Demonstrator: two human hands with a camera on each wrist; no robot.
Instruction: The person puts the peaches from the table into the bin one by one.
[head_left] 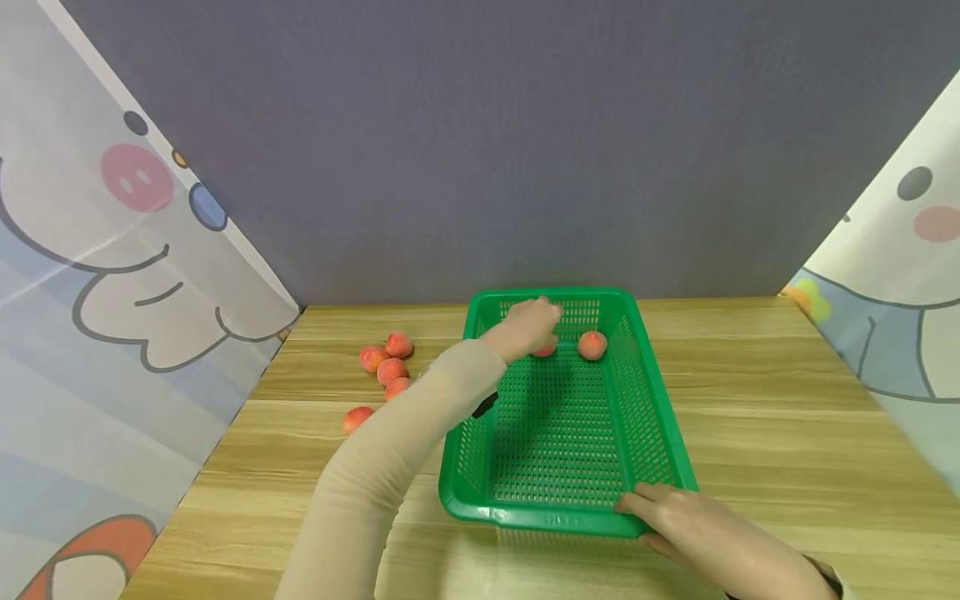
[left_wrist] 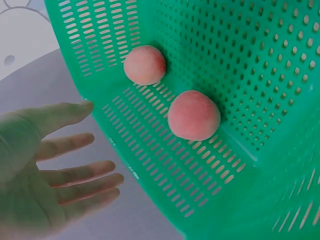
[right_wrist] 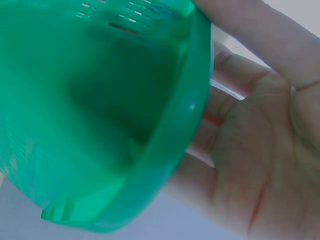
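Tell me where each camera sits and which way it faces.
Head: high, looking forward and down at the table, basket, both arms.
Left wrist: above the basket's far end, facing two peaches; the open left hand shows.
Right wrist: at the rim, close up; the right hand grips it.
All three share the basket.

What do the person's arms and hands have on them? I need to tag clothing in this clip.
The left arm wears a long, snug beige sleeve down to the wrist, with a small black piece under the forearm. The left hand and right hand are bare, with no gloves. A dark band shows at the right wrist.
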